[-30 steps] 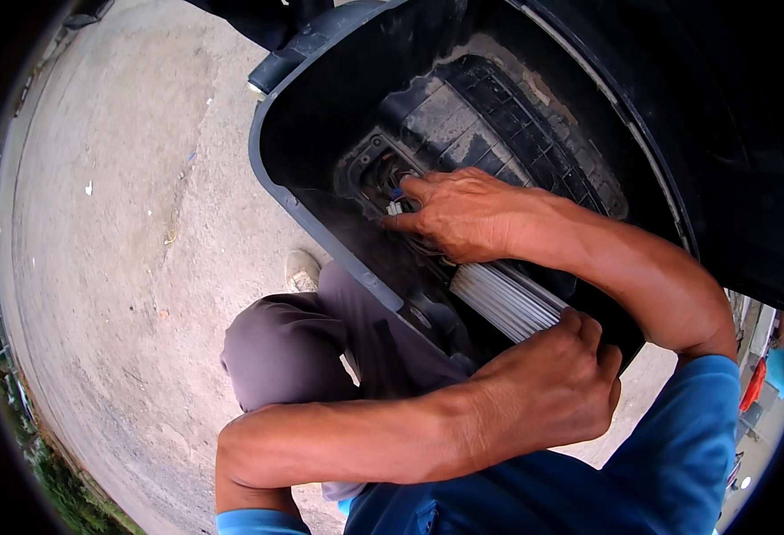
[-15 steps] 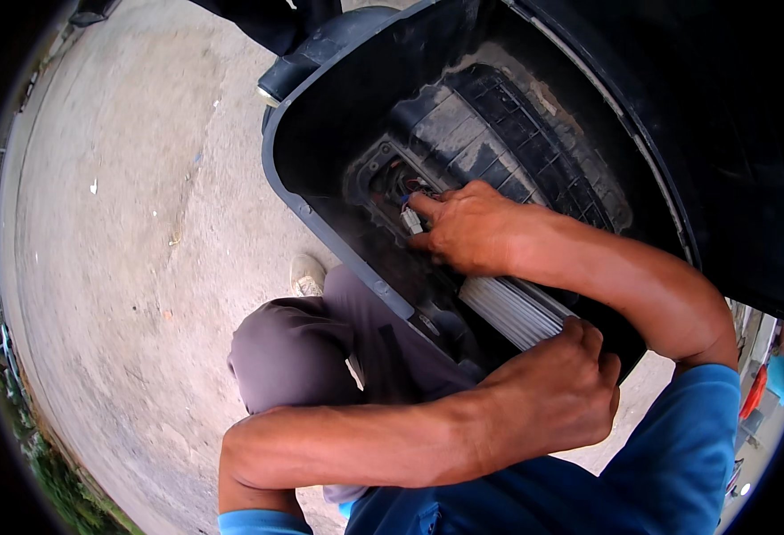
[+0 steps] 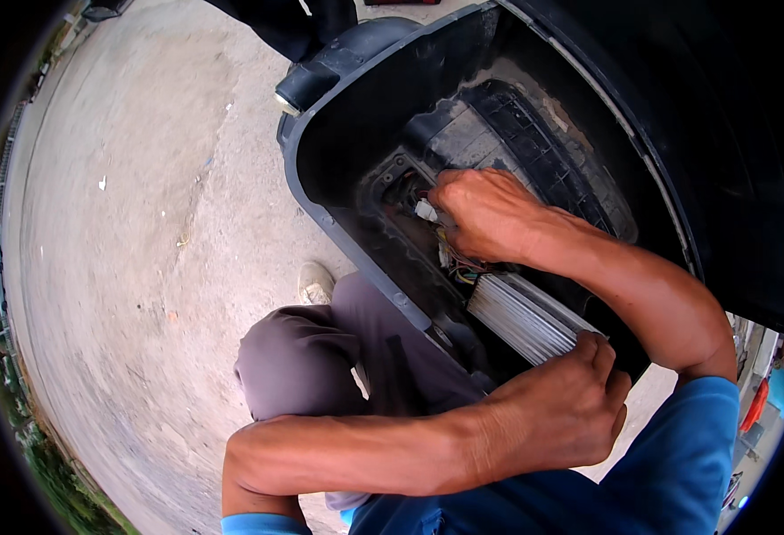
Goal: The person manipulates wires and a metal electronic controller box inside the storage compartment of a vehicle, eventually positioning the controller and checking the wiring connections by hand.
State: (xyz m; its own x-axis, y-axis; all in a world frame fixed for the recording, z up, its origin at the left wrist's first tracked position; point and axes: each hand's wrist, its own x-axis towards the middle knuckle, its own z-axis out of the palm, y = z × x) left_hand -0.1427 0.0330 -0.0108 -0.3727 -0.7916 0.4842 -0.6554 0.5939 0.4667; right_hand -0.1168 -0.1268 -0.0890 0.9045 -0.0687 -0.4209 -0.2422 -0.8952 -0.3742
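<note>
My left hand (image 3: 566, 401) is closed around the near end of a silver finned metal box (image 3: 525, 318), which lies tilted at the near end of a black plastic compartment (image 3: 347, 169). Coloured wires (image 3: 467, 266) run from the box's far end. My right hand (image 3: 490, 214) reaches across from the right, its fingers curled down over an opening in the compartment floor. A white plug connector (image 3: 426, 210) sits right beside those fingertips. More wiring disappears under the hand, and what the fingers pinch is hidden.
The compartment has a raised rim and a dusty ribbed floor (image 3: 534, 134). A dark panel (image 3: 730, 160) stands on the right. My bent knee (image 3: 298, 361) and shoe (image 3: 316, 283) are at the left over concrete ground (image 3: 142, 241). Dark-clothed legs (image 3: 289, 22) show at the top.
My right hand has shifted slightly, its fingers more curled, and the white connector and coloured wires show more plainly. The left hand still grips the finned box. The view has shifted slightly.
</note>
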